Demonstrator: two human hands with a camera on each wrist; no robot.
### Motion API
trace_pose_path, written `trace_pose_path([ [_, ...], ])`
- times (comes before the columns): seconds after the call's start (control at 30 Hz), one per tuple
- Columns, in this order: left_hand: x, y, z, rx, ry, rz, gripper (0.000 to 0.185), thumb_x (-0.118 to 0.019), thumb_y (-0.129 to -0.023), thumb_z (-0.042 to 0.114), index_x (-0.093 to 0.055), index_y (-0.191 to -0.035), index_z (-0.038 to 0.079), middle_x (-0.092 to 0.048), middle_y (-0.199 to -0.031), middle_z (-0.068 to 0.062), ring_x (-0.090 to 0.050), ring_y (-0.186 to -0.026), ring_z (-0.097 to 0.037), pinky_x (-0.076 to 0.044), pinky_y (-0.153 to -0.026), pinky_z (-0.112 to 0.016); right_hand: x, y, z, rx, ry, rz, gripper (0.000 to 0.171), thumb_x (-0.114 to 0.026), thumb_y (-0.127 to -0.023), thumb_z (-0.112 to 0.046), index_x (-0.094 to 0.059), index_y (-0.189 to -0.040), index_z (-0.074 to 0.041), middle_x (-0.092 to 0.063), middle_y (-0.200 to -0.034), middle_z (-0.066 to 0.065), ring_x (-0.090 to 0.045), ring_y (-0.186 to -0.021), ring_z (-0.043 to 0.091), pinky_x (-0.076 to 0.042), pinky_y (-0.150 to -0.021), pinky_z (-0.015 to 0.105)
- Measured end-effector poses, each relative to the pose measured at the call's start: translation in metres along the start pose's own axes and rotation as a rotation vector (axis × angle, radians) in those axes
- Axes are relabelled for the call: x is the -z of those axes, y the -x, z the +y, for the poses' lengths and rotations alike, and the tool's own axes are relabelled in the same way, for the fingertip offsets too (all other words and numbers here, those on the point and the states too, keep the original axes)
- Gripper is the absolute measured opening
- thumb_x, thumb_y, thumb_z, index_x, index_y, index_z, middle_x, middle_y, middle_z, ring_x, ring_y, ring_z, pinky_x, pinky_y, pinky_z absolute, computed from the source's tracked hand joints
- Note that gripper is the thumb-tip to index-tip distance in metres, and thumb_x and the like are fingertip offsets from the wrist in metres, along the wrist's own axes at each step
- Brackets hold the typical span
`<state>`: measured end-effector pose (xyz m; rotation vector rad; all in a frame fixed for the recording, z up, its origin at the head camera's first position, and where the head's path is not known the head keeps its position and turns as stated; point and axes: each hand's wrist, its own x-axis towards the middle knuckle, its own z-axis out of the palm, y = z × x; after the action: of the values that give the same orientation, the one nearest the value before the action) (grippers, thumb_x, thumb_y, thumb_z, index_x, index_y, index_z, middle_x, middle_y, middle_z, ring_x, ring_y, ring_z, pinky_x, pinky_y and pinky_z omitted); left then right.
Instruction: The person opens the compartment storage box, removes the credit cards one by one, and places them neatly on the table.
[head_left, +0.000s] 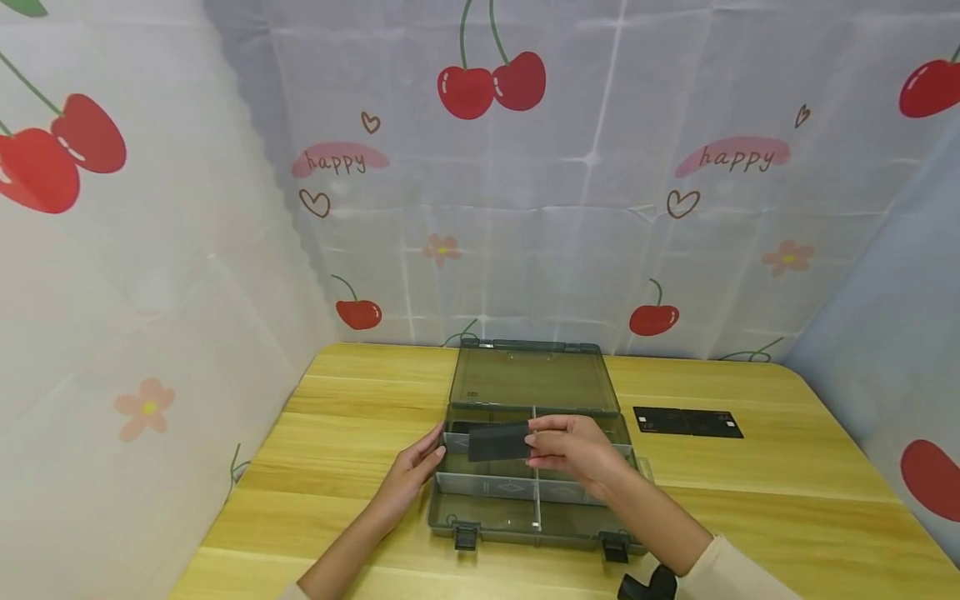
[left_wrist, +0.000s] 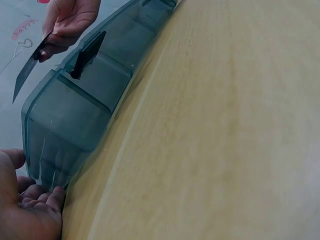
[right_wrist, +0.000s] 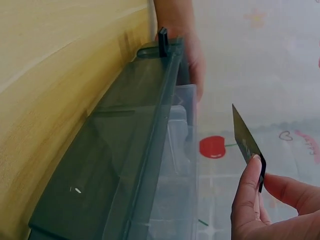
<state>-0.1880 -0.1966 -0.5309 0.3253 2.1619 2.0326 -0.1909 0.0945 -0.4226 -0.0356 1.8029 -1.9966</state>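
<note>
A translucent green divided box [head_left: 483,508] sits on the table with its lid [head_left: 534,379] swung back and its front latches undone. My right hand [head_left: 573,450] pinches a black card [head_left: 493,443] by its right end, above the left compartments. In the right wrist view the thumb and fingers grip the card [right_wrist: 246,137] near its lower end. My left hand [head_left: 412,467] holds the box's left side; the left wrist view shows its thumb at the rim and its fingers [left_wrist: 42,197] curled against the corner. Something dark lies in the back left compartment, partly hidden.
Two black cards, a left one [head_left: 657,420] and a right one [head_left: 714,423], lie side by side on the wooden table [head_left: 360,400] to the right of the box. A black object [head_left: 648,585] is at the front, by the right sleeve. Cherry-print cloth [head_left: 555,267] hangs behind.
</note>
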Motion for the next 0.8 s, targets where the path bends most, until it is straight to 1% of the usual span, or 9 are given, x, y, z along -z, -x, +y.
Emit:
trace_pose_path([
  [0.17,0.000,-0.001,0.000,-0.008,-0.007,-0.003,0.056,-0.049,-0.099,0.031,-0.029,-0.149,0.016,-0.023,-0.153,-0.008,-0.027,-0.137,-0.026,-0.029,-0.107,-0.045,0.008,0.007,-0.003,0.006,-0.039,0.008,0.043,-0.067,-0.086,-0.006,-0.052,-0.122,0.010,-0.060,-0.099,0.018,-0.067,-0.082,0.027,-0.055,-0.080,0.039],
  [0.37,0.001,-0.001,-0.002,0.010,0.002,0.000,0.055,-0.050,-0.098,0.032,-0.031,-0.148,0.017,-0.024,-0.153,-0.005,-0.026,-0.137,-0.022,-0.028,-0.108,-0.044,0.016,0.016,-0.004,0.003,-0.076,0.012,0.048,-0.066,-0.087,-0.007,-0.048,-0.127,0.012,-0.061,-0.096,0.013,-0.066,-0.079,0.023,-0.056,-0.078,0.036],
  [0.6,0.000,-0.001,-0.002,0.020,0.003,0.007,0.055,-0.051,-0.098,0.033,-0.033,-0.148,0.019,-0.026,-0.152,-0.004,-0.026,-0.138,-0.020,-0.027,-0.108,-0.044,0.028,0.028,-0.003,-0.003,-0.085,0.017,0.053,-0.067,-0.087,-0.010,-0.045,-0.130,0.012,-0.064,-0.093,0.010,-0.066,-0.076,0.020,-0.056,-0.077,0.034],
  [0.8,0.000,-0.001,-0.002,0.013,0.001,0.006,0.054,-0.051,-0.098,0.033,-0.033,-0.148,0.020,-0.025,-0.152,-0.003,-0.027,-0.137,-0.019,-0.027,-0.108,-0.043,0.038,0.037,-0.003,0.000,-0.098,0.019,0.056,-0.066,-0.088,-0.012,-0.042,-0.133,0.011,-0.063,-0.090,0.007,-0.065,-0.076,0.017,-0.055,-0.079,0.035],
])
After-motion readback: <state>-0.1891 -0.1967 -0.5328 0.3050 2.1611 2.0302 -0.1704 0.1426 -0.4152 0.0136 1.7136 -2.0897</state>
